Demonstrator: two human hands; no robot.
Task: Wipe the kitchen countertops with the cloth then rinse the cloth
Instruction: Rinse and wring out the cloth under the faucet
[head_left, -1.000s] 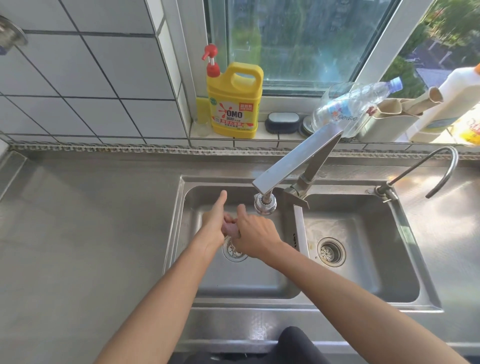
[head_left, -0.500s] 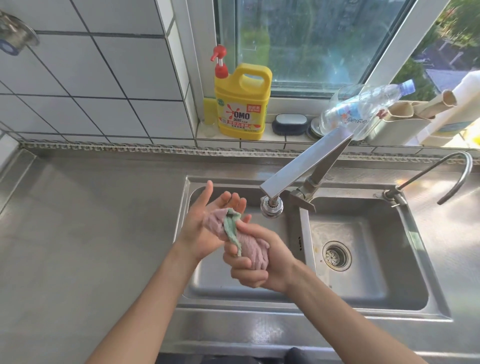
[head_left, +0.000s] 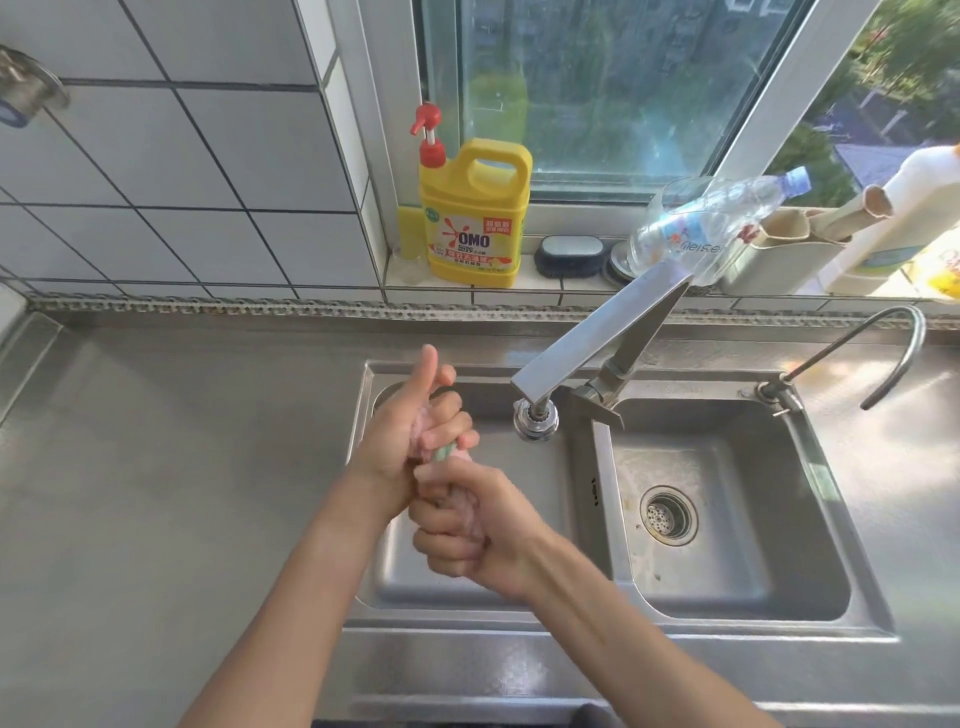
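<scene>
A bunched pink cloth with a green edge is squeezed between both hands above the left sink basin. My left hand grips its upper end, fingers curled round it and the thumb pointing up. My right hand grips the lower end in a fist just below. Most of the cloth is hidden inside the hands. The steel faucet spout hangs to the right of the hands; no water is seen running from it.
Steel countertop stretches left of the double sink; the right basin has a drain strainer. A thin curved tap stands at the far right. On the windowsill sit a yellow detergent jug, a dark soap dish and a plastic bottle.
Both hands rose from low in the basin with the cloth. My left hand, open under it half a second ago, has closed round its upper end, and the hands now wring it.
</scene>
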